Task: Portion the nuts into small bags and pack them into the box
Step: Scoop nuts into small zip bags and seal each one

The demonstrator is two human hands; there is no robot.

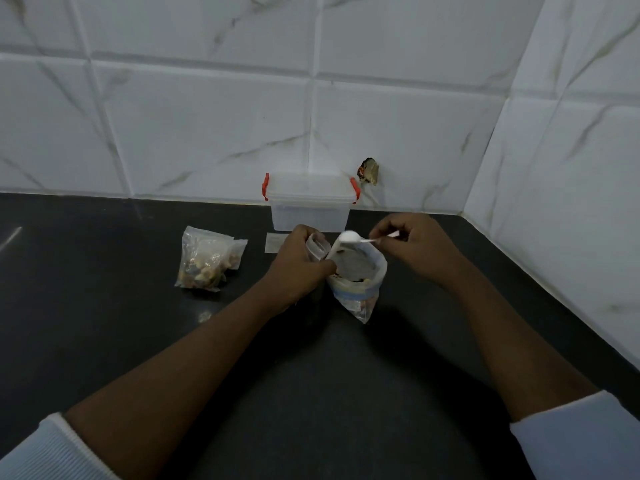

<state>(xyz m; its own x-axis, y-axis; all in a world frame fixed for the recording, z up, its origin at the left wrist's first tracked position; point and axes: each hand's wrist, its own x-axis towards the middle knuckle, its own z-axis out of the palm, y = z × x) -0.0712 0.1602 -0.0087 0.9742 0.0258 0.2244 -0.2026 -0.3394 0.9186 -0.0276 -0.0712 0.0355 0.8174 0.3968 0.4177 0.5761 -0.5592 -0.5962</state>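
Kitchen: tiled wall, dark counter

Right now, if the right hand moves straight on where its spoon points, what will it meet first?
Probably the small bag pinched in the left hand; the right hand aims its spoon leftward at it. Depth is unclear.

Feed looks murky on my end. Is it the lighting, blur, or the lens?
Head view: the light is dim and the black counter hides shadows. The white spoon in the right hand is washed out and soft. The joints of the wall tiles bow from the wide lens.
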